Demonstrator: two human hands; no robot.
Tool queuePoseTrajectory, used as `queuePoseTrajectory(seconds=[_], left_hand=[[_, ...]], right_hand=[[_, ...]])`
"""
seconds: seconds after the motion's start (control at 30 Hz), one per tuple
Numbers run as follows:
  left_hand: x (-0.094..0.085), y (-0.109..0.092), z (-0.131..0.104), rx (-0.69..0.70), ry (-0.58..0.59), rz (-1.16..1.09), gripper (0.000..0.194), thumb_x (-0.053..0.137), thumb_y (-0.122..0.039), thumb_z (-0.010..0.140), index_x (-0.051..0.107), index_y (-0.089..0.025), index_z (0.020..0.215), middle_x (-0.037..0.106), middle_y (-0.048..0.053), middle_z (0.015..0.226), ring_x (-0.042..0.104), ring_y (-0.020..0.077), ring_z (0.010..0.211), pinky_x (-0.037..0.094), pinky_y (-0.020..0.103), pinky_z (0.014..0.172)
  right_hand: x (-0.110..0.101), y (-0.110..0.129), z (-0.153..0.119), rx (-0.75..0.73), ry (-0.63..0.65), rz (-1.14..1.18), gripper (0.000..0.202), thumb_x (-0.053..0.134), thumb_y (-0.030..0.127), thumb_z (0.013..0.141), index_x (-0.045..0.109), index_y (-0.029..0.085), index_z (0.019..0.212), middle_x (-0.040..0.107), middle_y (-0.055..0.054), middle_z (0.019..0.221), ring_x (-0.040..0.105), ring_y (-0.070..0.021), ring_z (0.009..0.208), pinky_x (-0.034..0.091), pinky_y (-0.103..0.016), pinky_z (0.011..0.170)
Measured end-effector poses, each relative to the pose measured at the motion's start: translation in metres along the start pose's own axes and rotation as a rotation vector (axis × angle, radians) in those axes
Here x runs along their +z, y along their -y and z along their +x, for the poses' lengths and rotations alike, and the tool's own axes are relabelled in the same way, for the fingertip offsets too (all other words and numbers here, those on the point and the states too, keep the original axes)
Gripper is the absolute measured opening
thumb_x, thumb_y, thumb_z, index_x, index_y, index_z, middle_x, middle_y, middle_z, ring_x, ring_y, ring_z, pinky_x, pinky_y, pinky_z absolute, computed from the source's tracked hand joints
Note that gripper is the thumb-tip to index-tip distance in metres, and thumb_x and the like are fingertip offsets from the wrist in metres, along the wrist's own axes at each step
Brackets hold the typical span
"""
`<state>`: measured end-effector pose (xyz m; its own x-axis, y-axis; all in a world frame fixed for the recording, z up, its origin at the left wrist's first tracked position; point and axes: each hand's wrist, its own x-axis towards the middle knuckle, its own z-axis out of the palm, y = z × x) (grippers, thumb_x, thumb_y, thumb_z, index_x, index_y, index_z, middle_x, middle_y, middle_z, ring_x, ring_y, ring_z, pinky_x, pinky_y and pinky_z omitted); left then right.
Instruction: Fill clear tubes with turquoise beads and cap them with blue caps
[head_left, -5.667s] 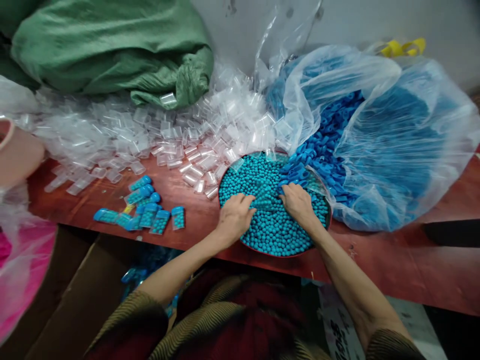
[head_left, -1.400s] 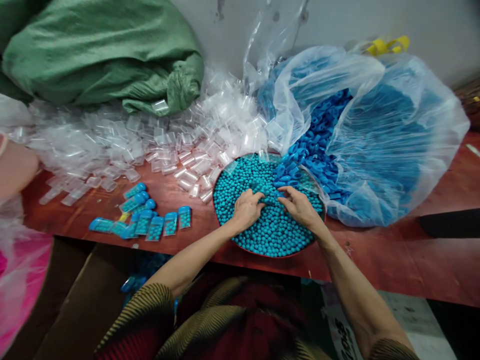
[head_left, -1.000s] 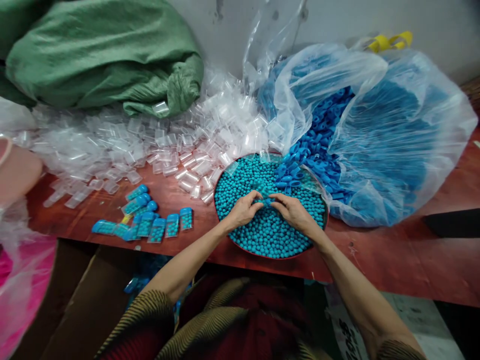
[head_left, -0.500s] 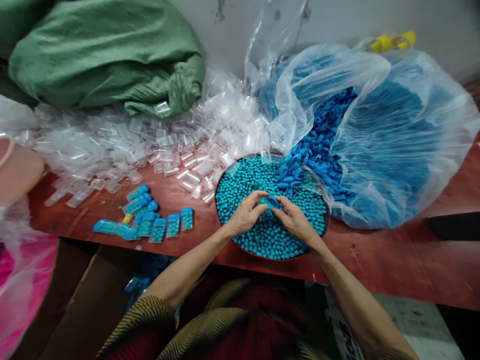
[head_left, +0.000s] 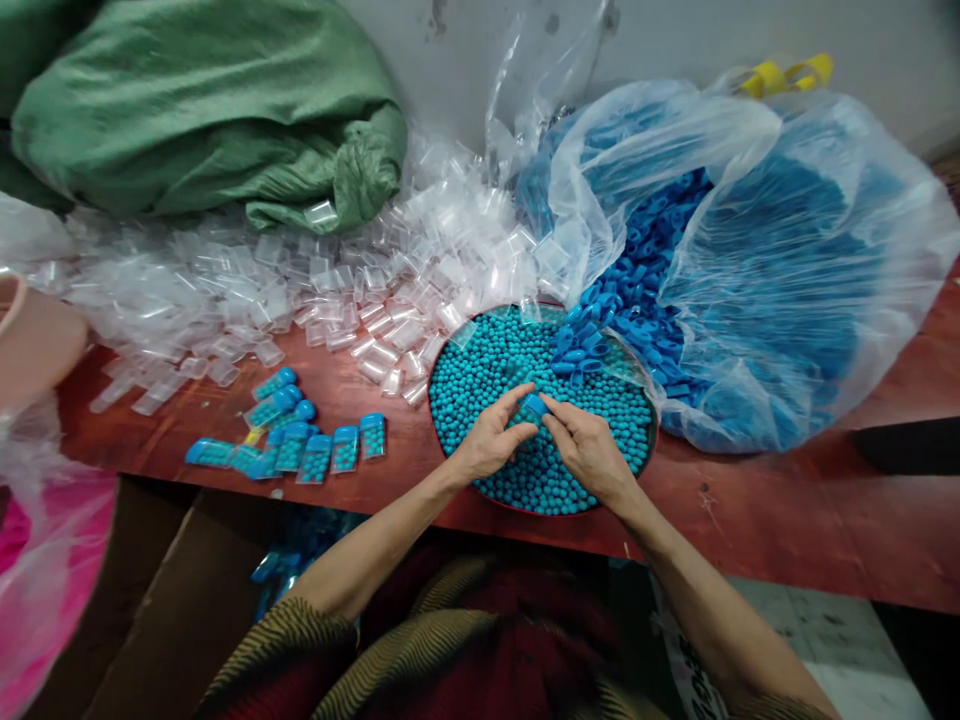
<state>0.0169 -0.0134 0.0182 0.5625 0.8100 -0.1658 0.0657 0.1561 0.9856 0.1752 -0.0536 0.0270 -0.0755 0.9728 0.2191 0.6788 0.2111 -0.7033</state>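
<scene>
Over a round tub of blue beads (head_left: 555,485), my left hand (head_left: 491,437) pinches a small clear case with a blue cap (head_left: 535,406) between thumb and fingers. The fingers of my right hand (head_left: 589,448) are closed at the cap end of the same case. The cap sits on the case; what is inside is partly hidden by my fingers. Loose blue caps (head_left: 581,350) spill from a clear plastic bag (head_left: 780,270) onto the tub's far right side. Several capped cases filled with blue beads (head_left: 315,458) lie on the table left of the tub.
Behind the tub spreads a heap of clear cases (head_left: 450,250), with a green sack (head_left: 210,110) at the back left. A pink bucket (head_left: 37,335) stands at the left edge. The red table (head_left: 750,500) has its front edge near my body. Below it stands a cardboard box (head_left: 172,600).
The blue cap, tilted and open-side visible before, now sits on the clear case between my hands. My right fingers have shifted slightly. The case looks more upright.
</scene>
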Motion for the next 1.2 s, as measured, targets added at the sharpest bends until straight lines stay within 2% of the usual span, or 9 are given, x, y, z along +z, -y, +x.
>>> queuePoseTrajectory(seconds=[0.13,0.23,0.33,0.5,0.7,0.8,0.9,1.07,1.2], left_hand=[[0.004,0.001,-0.004,0.033,-0.056,0.004,0.061,0.058,-0.024,0.077,0.041,-0.022,0.135,0.062,0.004,0.094,0.054,0.0093,0.063,0.046,0.02,0.053],[0.006,-0.003,-0.005,-0.017,-0.044,-0.028,0.058,0.057,-0.022,0.077,0.043,-0.021,0.133,0.062,0.004,0.094,0.051,0.0073,0.057,0.044,0.019,0.051],[0.005,-0.009,-0.006,-0.049,-0.022,-0.068,0.059,0.055,-0.021,0.076,0.041,-0.02,0.134,0.061,0.002,0.093,0.045,0.0045,0.051,0.04,0.018,0.047],[0.004,-0.009,-0.008,-0.026,-0.028,-0.066,0.048,0.055,-0.021,0.076,0.047,-0.019,0.122,0.056,-0.001,0.083,0.044,0.0051,0.055,0.04,0.017,0.047],[0.007,0.0,-0.008,0.033,-0.129,-0.057,0.029,0.054,-0.025,0.077,0.05,-0.018,0.105,0.049,-0.003,0.074,0.039,0.0053,0.055,0.036,0.016,0.045],[0.007,0.005,-0.009,0.009,-0.126,-0.081,0.028,0.056,-0.026,0.076,0.05,-0.019,0.103,0.05,-0.003,0.074,0.041,0.0047,0.054,0.036,0.015,0.045],[0.005,0.009,-0.01,-0.073,-0.062,-0.126,0.035,0.056,-0.031,0.078,0.045,-0.021,0.109,0.051,-0.005,0.075,0.045,0.0038,0.047,0.035,0.015,0.04],[0.0,0.006,-0.014,-0.072,-0.018,-0.102,0.039,0.054,-0.034,0.08,0.042,-0.022,0.114,0.054,-0.003,0.08,0.051,0.0051,0.045,0.039,0.016,0.038],[0.002,-0.001,-0.016,-0.024,-0.045,-0.039,0.051,0.053,-0.031,0.082,0.037,-0.025,0.13,0.057,-0.001,0.085,0.049,0.0051,0.048,0.04,0.018,0.043]], right_hand=[[-0.007,0.007,0.0,0.013,0.048,-0.041,0.036,0.04,0.027,0.09,0.064,0.016,0.115,0.07,-0.01,0.086,0.065,-0.021,0.077,0.051,-0.033,0.074],[-0.014,0.012,0.0,0.05,0.12,0.013,0.035,0.039,0.026,0.09,0.066,0.018,0.111,0.065,-0.003,0.065,0.06,-0.0164,0.057,0.049,-0.028,0.062],[-0.015,0.013,-0.001,0.077,0.074,0.058,0.034,0.042,0.027,0.089,0.069,0.018,0.106,0.059,0.0,0.055,0.054,-0.0137,0.049,0.046,-0.025,0.056],[-0.008,0.008,-0.004,0.108,0.071,0.174,0.031,0.045,0.031,0.088,0.07,0.02,0.105,0.057,0.002,0.054,0.052,-0.0121,0.047,0.044,-0.024,0.052],[-0.005,0.005,0.0,-0.078,0.073,0.103,0.03,0.044,0.027,0.089,0.069,0.02,0.105,0.063,-0.003,0.068,0.057,-0.0147,0.06,0.047,-0.027,0.06],[-0.011,-0.002,0.003,-0.131,0.173,0.098,0.029,0.044,0.029,0.089,0.069,0.021,0.102,0.064,-0.004,0.071,0.058,-0.0159,0.065,0.048,-0.028,0.063],[-0.019,-0.011,0.005,-0.033,0.251,0.27,0.025,0.055,0.034,0.084,0.069,0.021,0.1,0.067,-0.005,0.083,0.06,-0.0161,0.072,0.051,-0.03,0.067],[-0.014,-0.014,0.008,0.298,0.083,0.611,0.044,0.067,0.038,0.073,0.061,0.019,0.112,0.067,-0.003,0.083,0.059,-0.0123,0.06,0.053,-0.029,0.059],[0.004,0.0,0.003,0.246,-0.09,0.531,0.052,0.061,0.036,0.08,0.05,0.021,0.129,0.069,-0.007,0.1,0.066,-0.0205,0.089,0.054,-0.039,0.082]])
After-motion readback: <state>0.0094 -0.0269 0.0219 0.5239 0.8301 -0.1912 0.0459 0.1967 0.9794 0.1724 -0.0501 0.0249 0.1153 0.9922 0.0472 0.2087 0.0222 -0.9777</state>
